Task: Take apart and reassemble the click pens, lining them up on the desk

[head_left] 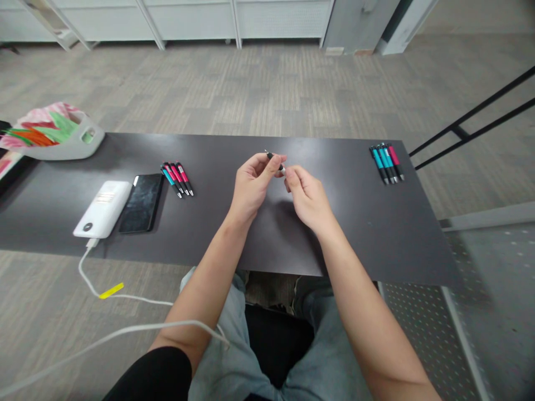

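Above the middle of the dark table, my left hand [253,184] is closed around a pen [270,155], whose black section and thin tip show between the fingers. My right hand [307,195] pinches the pen's other end, where a small whitish part appears. Fingers cover most of the pen, so I cannot tell whether it is whole or in pieces. To the left lies a row of blue and pink pens with black grips [178,178]. Another row of pens, mostly blue with a pink one [387,163], rests near the table's right end.
On the left of the table [217,223] lie a black phone [142,203] and a white power bank [103,209] with a white cable [86,273] running across my left arm. A white basket [83,142] stands at the far left corner. Black metal bars [472,131] rise at the right.
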The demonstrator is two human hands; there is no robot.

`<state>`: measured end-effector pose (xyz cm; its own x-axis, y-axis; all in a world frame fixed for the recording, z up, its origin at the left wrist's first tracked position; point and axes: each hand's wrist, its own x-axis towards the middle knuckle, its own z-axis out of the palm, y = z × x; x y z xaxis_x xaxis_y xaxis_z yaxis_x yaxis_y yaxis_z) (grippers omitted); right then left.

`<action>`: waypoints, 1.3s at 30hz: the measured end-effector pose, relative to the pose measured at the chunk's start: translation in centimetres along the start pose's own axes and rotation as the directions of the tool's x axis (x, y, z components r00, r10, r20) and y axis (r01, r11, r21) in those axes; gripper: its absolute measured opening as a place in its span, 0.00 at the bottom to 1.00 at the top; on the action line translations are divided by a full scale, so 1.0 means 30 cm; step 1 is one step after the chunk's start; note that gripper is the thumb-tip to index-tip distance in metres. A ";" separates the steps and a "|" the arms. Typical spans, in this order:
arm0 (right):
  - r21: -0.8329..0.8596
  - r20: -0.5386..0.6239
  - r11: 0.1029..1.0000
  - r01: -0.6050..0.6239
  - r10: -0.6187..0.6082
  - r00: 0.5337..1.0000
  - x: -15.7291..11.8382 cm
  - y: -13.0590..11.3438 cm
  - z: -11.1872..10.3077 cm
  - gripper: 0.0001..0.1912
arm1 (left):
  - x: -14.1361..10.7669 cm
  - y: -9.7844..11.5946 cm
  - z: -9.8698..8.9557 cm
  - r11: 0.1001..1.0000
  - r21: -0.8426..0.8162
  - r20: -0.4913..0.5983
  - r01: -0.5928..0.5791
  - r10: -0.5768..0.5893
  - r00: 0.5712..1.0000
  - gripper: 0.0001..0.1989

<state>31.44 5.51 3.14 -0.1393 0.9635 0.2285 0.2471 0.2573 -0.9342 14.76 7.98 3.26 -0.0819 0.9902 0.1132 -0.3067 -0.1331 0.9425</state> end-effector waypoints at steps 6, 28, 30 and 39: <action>0.033 -0.003 0.999 -0.025 0.025 1.000 0.003 0.013 0.004 0.29 | 0.006 -0.021 -0.012 0.998 -0.016 0.006 -0.068 0.069 0.998 0.26; -0.031 -0.039 0.999 -0.010 0.009 0.999 0.006 0.021 0.012 0.31 | 0.001 -0.012 0.004 1.000 0.011 -0.042 0.016 -0.016 0.999 0.26; -0.050 -0.025 0.999 -0.017 0.016 1.000 0.005 0.018 0.009 0.31 | 0.001 -0.015 0.007 1.000 0.013 -0.048 0.025 -0.024 0.999 0.25; -0.003 -0.075 1.000 0.025 -0.025 0.997 0.007 0.016 0.013 0.21 | 0.017 -0.010 -0.010 0.999 0.024 -0.103 -0.021 0.023 0.994 0.29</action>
<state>31.14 5.82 2.63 -0.0733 0.9595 0.2720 0.2463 0.2817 -0.9274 14.52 8.51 2.95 -0.1860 0.9773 0.1019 -0.2820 -0.1524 0.9472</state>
